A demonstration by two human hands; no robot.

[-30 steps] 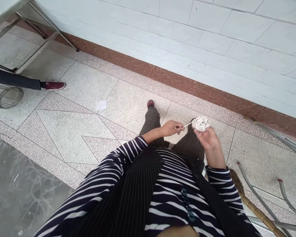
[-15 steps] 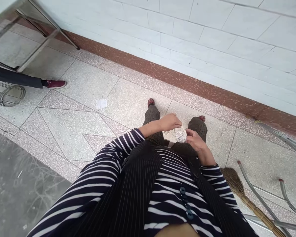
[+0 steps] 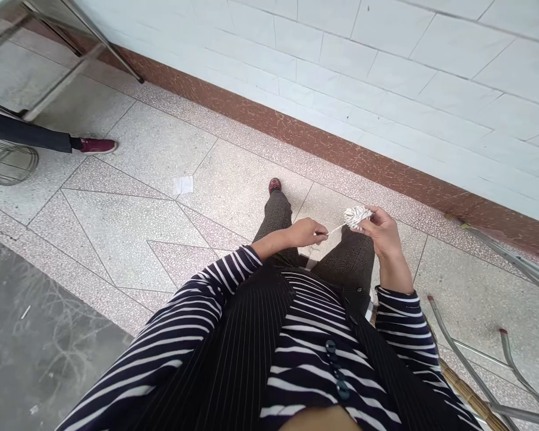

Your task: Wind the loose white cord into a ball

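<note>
In the head view, a small ball of white cord (image 3: 357,216) is gripped between the thumb and fingers of my right hand (image 3: 383,233), out over my right thigh. A short strand runs from the ball to my left hand (image 3: 309,232), whose fingers are pinched together around it. The strand looks taut between the two hands. My left hand sits to the left of the ball, over my lap, apart from it.
A white paper scrap (image 3: 183,185) lies on the terrazzo floor. A broom handle (image 3: 469,389) and metal stool legs (image 3: 465,353) are at lower right. At left, another person's shoe (image 3: 97,146) rests near a metal-framed table (image 3: 65,90). A white tiled wall (image 3: 386,72) runs ahead.
My right hand has moved forward and to the right with the ball of cord, away from my left hand. A length of strand now shows between them. My left hand has shifted slightly.
</note>
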